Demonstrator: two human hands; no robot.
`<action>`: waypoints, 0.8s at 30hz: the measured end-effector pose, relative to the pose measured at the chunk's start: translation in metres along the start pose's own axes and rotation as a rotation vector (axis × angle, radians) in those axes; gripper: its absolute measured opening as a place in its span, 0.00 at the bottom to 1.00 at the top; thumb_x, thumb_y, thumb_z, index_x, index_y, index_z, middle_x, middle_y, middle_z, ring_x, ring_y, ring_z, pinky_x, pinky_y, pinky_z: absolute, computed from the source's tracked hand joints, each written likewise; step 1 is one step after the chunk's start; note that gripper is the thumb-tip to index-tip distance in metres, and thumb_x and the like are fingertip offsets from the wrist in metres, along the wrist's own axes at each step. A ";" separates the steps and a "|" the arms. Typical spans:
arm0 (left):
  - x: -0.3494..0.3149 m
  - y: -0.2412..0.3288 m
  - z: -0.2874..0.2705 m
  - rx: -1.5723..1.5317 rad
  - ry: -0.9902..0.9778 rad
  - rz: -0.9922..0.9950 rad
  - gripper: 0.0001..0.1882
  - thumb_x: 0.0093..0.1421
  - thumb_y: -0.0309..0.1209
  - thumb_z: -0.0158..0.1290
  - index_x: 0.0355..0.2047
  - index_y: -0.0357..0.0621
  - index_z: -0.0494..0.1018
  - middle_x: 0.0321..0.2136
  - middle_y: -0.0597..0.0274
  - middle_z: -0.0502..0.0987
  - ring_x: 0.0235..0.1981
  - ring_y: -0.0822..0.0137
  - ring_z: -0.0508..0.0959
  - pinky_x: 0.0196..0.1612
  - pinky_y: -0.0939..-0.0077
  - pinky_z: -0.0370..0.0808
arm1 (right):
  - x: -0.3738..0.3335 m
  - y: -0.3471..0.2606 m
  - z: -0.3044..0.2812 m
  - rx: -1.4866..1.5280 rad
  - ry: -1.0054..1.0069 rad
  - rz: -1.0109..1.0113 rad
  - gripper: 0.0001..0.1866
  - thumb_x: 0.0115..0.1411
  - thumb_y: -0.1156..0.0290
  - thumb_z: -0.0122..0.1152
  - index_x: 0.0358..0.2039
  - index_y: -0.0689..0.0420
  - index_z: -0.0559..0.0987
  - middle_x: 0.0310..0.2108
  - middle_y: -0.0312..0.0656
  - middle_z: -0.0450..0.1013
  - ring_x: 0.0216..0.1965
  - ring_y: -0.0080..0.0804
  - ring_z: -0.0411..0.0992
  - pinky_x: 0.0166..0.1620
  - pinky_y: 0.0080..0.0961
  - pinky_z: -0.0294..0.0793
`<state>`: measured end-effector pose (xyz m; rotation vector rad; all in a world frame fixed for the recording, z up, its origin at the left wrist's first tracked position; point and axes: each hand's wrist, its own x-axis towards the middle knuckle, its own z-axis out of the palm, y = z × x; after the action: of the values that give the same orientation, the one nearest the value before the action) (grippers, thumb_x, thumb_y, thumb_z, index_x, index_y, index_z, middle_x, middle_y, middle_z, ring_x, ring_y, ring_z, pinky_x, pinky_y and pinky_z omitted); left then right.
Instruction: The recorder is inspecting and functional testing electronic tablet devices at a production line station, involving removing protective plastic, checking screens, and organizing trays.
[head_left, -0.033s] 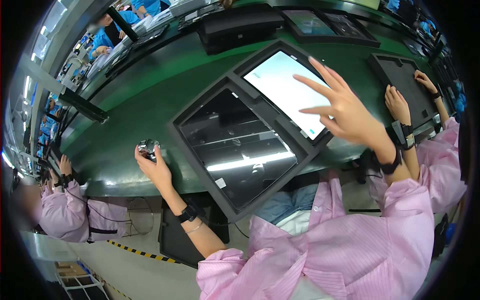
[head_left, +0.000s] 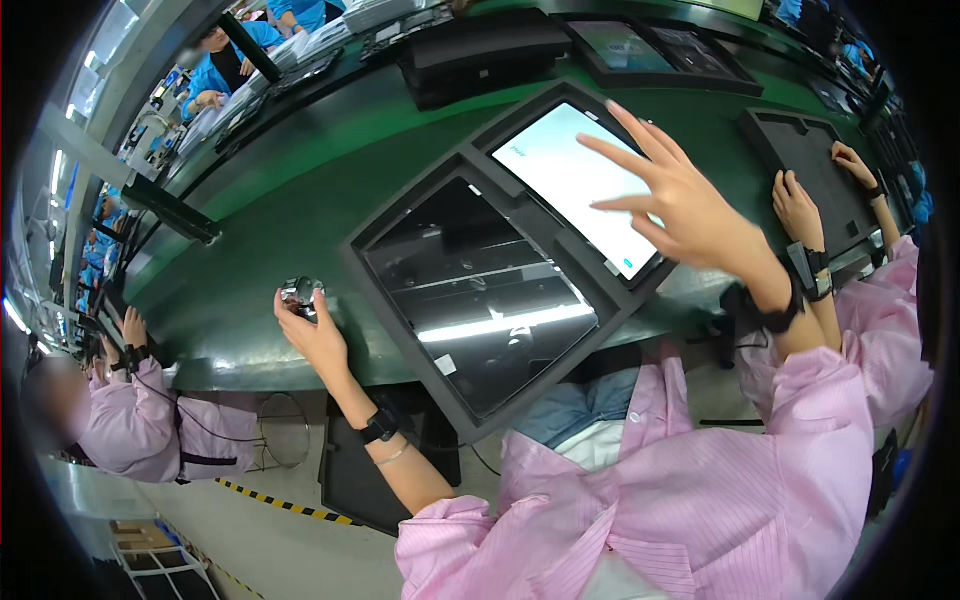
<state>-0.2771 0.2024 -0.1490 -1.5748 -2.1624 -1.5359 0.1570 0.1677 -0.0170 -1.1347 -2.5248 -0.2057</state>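
A black foam tray [head_left: 575, 265] lies tilted across the near edge of the green table. In its right compartment is a tablet [head_left: 570, 165] with a lit, mostly white screen. The left compartment holds a larger tablet-like panel [head_left: 470, 280], dark and glossy, with a small white sticker. My right hand [head_left: 690, 205] is over the lit tablet, fingers spread and holding nothing; whether a fingertip touches the glass I cannot tell. Left of the tray, my left hand [head_left: 318, 340] grips a shiny, rounded silver object [head_left: 303, 292] at the table, thumb and fingers around its sides.
A black case [head_left: 480, 55] stands beyond the tray, beside another tray with tablets [head_left: 625, 50]. At right, a co-worker's hands [head_left: 797, 205] rest on a black tray [head_left: 825, 150]. A dark post [head_left: 175, 208] rises at left, where another person sits. A black bin [head_left: 350, 460] is below the table.
My right hand has shifted slightly away and to the left over the lit tablet, fingers still spread. My left hand keeps its grip on the silver object. The whole view has moved a little.
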 end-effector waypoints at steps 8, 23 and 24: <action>-0.001 0.007 -0.003 0.011 0.009 -0.016 0.30 0.55 0.37 0.52 0.55 0.40 0.57 0.45 0.46 0.66 0.46 0.50 0.65 0.49 0.61 0.61 | 0.105 0.049 0.069 -0.174 -0.138 -0.126 0.19 0.54 0.71 0.47 0.47 0.52 0.75 0.62 0.49 0.48 0.65 0.53 0.37 0.60 0.54 0.47; 0.000 0.003 -0.002 0.008 0.061 -0.029 0.29 0.54 0.37 0.54 0.54 0.41 0.58 0.43 0.50 0.68 0.44 0.55 0.67 0.50 0.64 0.62 | 0.124 0.014 0.100 0.079 -0.249 -0.050 0.16 0.55 0.67 0.45 0.39 0.53 0.79 0.61 0.54 0.49 0.64 0.57 0.35 0.60 0.53 0.45; 0.000 0.003 -0.002 -0.001 0.046 -0.037 0.29 0.54 0.36 0.53 0.54 0.41 0.58 0.43 0.50 0.67 0.45 0.54 0.66 0.50 0.63 0.62 | 0.126 0.012 0.107 0.124 -0.281 0.038 0.16 0.54 0.65 0.49 0.39 0.56 0.79 0.61 0.58 0.48 0.64 0.59 0.36 0.61 0.51 0.42</action>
<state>-0.2755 0.2007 -0.1460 -1.4934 -2.1789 -1.5669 0.0599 0.2925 -0.0675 -1.2352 -2.7083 0.1281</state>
